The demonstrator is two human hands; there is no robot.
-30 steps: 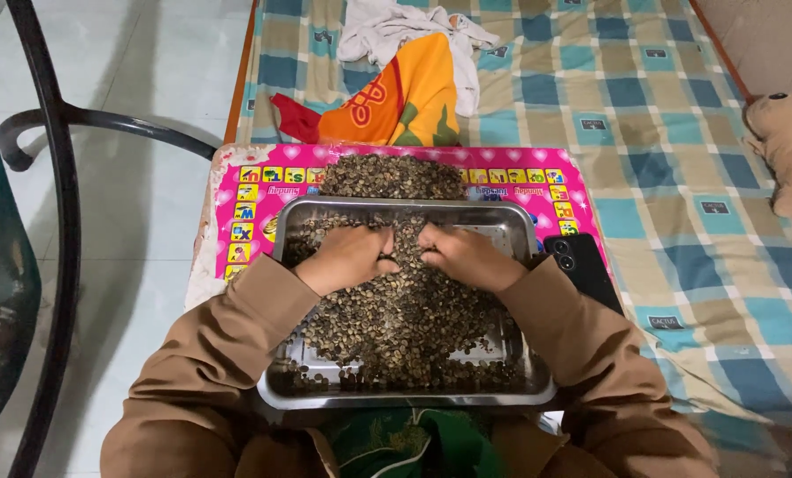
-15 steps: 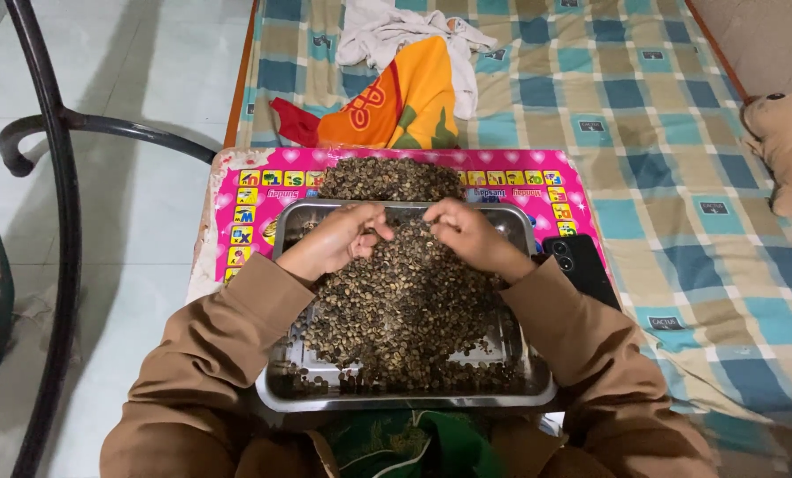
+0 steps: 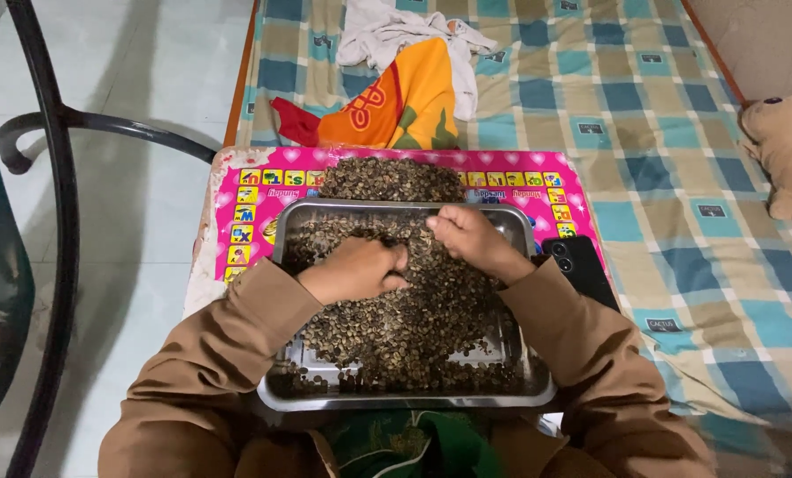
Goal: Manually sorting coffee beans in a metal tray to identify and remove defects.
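Note:
A metal tray (image 3: 537, 389) rests on my lap against a pink board (image 3: 254, 199) and holds a heap of small brownish beans (image 3: 413, 319). My left hand (image 3: 360, 268) lies palm down on the beans in the tray's middle, fingers curled into them. My right hand (image 3: 468, 237) hovers near the tray's far edge with fingertips pinched together over the beans; whether a bean is between them is too small to tell. A second pile of beans (image 3: 391, 179) lies on the pink board beyond the tray.
A black phone (image 3: 582, 265) lies on the board right of the tray. Behind is a checked bed sheet (image 3: 644, 115) with orange and white cloths (image 3: 409, 84) and a soft toy (image 3: 785, 155). A black metal chair frame (image 3: 55, 177) stands on the tiled floor at left.
My left hand came back from the tray's far edge and pressed down into the beans at the middle. My right hand stayed near the far edge, still pinched.

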